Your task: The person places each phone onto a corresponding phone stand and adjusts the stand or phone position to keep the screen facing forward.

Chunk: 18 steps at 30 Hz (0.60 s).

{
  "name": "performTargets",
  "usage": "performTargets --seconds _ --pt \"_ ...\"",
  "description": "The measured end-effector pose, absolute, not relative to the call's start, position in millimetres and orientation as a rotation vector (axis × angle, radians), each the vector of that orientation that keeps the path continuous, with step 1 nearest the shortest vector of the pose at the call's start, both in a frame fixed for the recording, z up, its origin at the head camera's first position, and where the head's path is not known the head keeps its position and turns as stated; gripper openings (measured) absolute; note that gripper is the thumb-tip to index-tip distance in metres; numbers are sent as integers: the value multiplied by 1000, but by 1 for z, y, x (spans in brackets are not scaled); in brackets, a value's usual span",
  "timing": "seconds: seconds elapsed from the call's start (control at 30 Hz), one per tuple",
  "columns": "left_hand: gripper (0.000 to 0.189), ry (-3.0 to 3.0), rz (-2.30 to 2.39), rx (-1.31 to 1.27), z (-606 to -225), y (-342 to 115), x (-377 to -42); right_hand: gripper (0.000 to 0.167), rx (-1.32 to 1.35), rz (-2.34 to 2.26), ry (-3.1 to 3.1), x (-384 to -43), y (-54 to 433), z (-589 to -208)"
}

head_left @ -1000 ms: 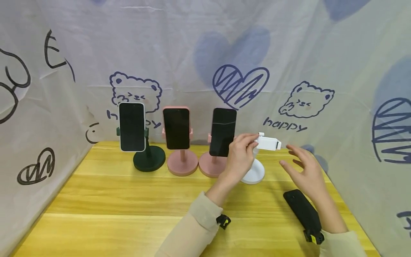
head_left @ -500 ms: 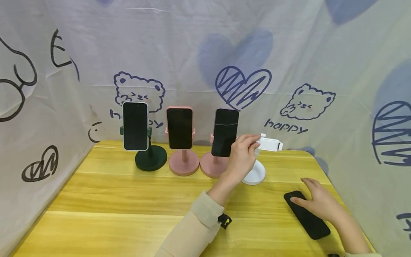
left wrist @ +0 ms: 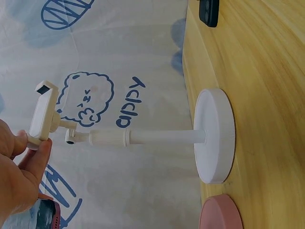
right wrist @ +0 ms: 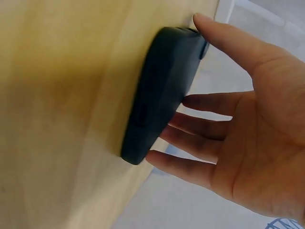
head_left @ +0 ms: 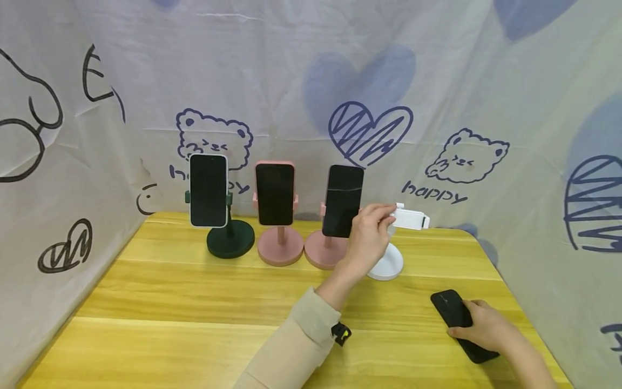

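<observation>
My left hand (head_left: 367, 236) pinches one end of the clamp of a white phone stand (left wrist: 167, 137). The stand is upright, and its clamp (head_left: 409, 219) lies sideways with no phone in it. My right hand (head_left: 488, 326) is at a black phone (head_left: 452, 308) lying on the table at the right. Its thumb is at one long edge and its fingers at the other. The right wrist view shows the phone (right wrist: 159, 90) blurred beside the fingertips.
To the left stand a dark green stand (head_left: 230, 240) and two pink stands (head_left: 280, 247) (head_left: 320, 251), each bearing an upright phone. Behind the wooden table (head_left: 194, 302) hangs a printed cloth (head_left: 291, 65), which continues along both sides.
My right hand has come down and back from beside the white clamp to the black phone, and its fingers have closed in on it. The left hand keeps its pinch on the clamp.
</observation>
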<state>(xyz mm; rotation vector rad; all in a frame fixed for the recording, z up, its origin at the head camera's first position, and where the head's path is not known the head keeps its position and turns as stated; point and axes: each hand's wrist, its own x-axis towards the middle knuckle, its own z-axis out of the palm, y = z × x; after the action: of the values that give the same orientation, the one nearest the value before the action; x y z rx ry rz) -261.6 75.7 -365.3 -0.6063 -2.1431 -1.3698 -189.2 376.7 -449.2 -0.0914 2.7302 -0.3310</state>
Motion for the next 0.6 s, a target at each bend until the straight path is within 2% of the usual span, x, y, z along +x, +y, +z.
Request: performTargets --seconds 0.33,0.6 --pt "25 -2132 -1367 -619 -366 77 -263 102 -45 -324 2773 -192 373 -453" --pt "26 -2148 -1366 -607 -366 77 -262 102 22 -315 2792 -193 368 -452"
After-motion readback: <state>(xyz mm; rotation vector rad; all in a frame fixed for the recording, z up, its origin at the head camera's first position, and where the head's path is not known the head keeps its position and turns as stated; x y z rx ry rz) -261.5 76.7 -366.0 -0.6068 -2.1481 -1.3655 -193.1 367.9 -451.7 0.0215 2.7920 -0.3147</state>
